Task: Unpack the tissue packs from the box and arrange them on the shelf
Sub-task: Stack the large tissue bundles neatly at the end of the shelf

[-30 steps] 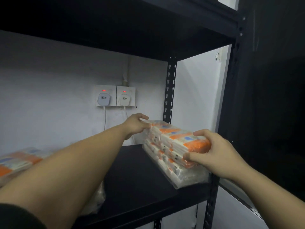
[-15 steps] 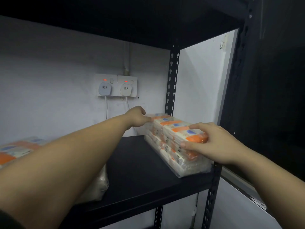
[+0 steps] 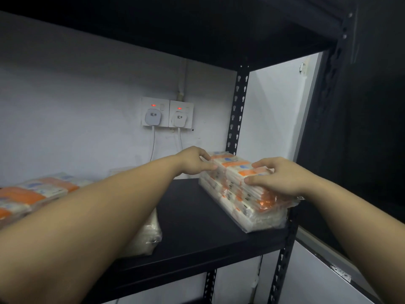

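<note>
You face a dim white wall (image 3: 65, 110) with two wall sockets (image 3: 167, 113), red indicators lit, plugs inserted.

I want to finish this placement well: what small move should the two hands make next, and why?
Probably let go and draw back. The clear-wrapped orange and white tissue pack already lies on the black metal shelf at its right end, with the left hand and right hand on top.
</note>
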Demonstrator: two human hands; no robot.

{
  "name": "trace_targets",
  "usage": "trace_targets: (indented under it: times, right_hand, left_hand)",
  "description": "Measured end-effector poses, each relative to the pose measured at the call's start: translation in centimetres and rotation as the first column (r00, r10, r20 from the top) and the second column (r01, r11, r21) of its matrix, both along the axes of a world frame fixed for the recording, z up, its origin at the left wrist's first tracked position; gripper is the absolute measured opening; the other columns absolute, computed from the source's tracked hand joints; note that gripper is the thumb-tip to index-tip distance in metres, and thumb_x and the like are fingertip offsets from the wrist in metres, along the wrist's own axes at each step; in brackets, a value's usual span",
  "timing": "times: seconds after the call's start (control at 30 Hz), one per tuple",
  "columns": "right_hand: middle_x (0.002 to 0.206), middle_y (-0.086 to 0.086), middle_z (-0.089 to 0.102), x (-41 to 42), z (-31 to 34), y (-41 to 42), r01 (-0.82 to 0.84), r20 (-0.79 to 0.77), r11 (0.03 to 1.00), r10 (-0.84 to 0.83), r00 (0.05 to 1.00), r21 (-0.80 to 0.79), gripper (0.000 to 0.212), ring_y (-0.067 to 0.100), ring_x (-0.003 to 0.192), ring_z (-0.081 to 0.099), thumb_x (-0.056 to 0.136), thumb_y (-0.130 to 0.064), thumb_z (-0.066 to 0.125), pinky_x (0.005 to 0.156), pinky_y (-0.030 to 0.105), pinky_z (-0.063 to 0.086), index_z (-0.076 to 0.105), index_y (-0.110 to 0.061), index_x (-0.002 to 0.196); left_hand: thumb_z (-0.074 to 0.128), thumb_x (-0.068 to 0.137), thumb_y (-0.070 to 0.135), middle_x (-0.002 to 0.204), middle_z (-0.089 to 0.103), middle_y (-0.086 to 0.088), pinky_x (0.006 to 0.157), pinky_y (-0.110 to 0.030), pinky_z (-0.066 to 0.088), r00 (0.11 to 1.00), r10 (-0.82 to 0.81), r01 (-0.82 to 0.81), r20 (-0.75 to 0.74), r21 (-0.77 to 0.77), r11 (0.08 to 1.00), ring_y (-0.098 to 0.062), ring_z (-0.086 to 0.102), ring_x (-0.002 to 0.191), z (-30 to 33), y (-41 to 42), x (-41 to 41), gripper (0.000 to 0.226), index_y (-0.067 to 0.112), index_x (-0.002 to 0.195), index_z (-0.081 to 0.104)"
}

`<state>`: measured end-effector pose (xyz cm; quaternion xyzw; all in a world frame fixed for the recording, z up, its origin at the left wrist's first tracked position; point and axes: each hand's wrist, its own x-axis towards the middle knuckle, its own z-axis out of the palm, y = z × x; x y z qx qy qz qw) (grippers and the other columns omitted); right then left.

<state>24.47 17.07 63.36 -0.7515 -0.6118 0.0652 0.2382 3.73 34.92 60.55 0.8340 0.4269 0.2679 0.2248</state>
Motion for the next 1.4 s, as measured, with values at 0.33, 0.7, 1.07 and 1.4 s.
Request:
trace_targets:
  times: [0.33,0.7,1.07,1.4]
  right_hand:
    - [0.115,-0.007,0.068,-7.7,-2.5,-1.9,-0.252,0.354,0.874,0.099,0.93,0.415,0.041,0.017,0.118,0.053,0.086,-0.054,0.064,0.089,0.025,0.035,0.072,-0.028,0.117]
    - [0.142,-0.014,0.059,-17.9,-9.1,-0.1,-0.41,-0.017,0.883,0.425,0.905,0.228,0.059,0.008,0.132,0.052,0.085,-0.07,0.064,0.102,0.028,0.042,0.063,-0.037,0.135]
    - [0.108,-0.023,0.074,-13.7,-10.8,1.7,-0.414,-0.294,0.872,0.48,0.827,0.26,0.045,-0.003,0.105,0.068,0.073,-0.064,0.062,0.099,0.036,0.053,0.073,-0.041,0.11]
    - [0.13,-0.008,0.052,-14.2,-8.6,-0.4,-0.361,-0.004,0.932,0.361,0.933,0.012,0.087,0.016,0.122,0.053,0.061,-0.097,0.049,0.099,0.035,0.047,0.054,-0.049,0.133]
  left_hand:
    - [0.074,0.088,0.052,0.129,0.067,0.001,0.101,-0.034,0.05,0.975,0.154,-0.132,-0.16,0.142,0.981,-0.02,0.065,0.113,1.5,-6.8,-11.7,0.047,0.026,0.127,0.068]
    - [0.066,0.093,0.055,0.158,0.047,0.004,0.113,-0.031,0.036,0.962,0.271,-0.27,-0.01,0.074,0.96,-0.018,0.048,0.142,-6.4,-13.9,-20.2,0.069,0.026,0.153,0.047]
    - [0.061,0.098,0.052,0.116,0.074,0.014,0.097,-0.029,0.051,0.981,0.188,-0.191,0.048,0.058,0.98,0.0,0.068,0.103,-6.6,-14.7,-17.1,0.034,0.029,0.119,0.076]
    - [0.086,0.074,0.057,0.119,0.065,0.012,0.096,-0.021,0.049,0.959,0.059,-0.015,-0.276,0.161,0.987,-0.002,0.062,0.11,-2.9,-7.8,-18.5,0.063,0.042,0.131,0.065]
